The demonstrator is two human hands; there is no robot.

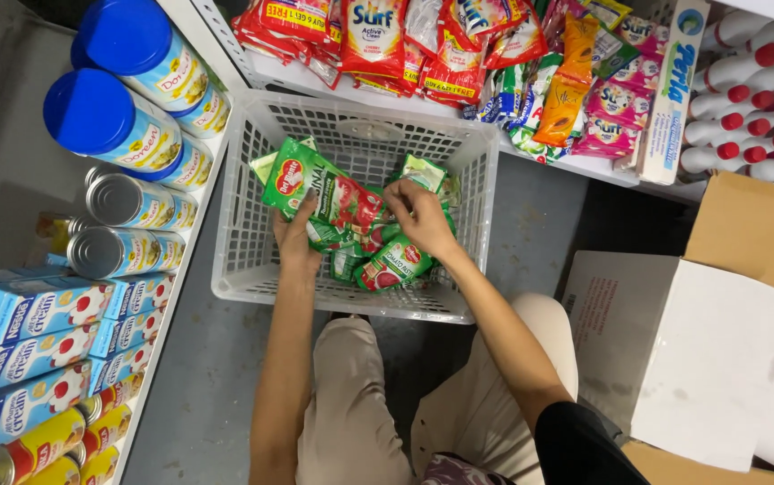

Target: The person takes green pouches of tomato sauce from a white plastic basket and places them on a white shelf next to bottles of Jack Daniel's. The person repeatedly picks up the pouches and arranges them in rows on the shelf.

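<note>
Inside the white basket (252, 260), both hands (297, 235) (418, 216) grip green sauce pouches (320, 193).

Access is from above: the white slatted basket (252, 242) is open at the top, and its four walls bar any sideways entry. Inside, green and red pouches (333, 198) fill the middle and right; the left hand (295, 235) and right hand (418, 216) occupy that middle, leaving free floor of the basket along its left wall. Left of the basket, a shelf edge carrying cans (122, 229) and blue-lidded tubs (109, 121) stands close by. A far shelf of hanging sachets (459, 54) overhangs the far rim. To the right, cardboard boxes (710, 350) bound a strip of bare grey floor (540, 233).
</note>
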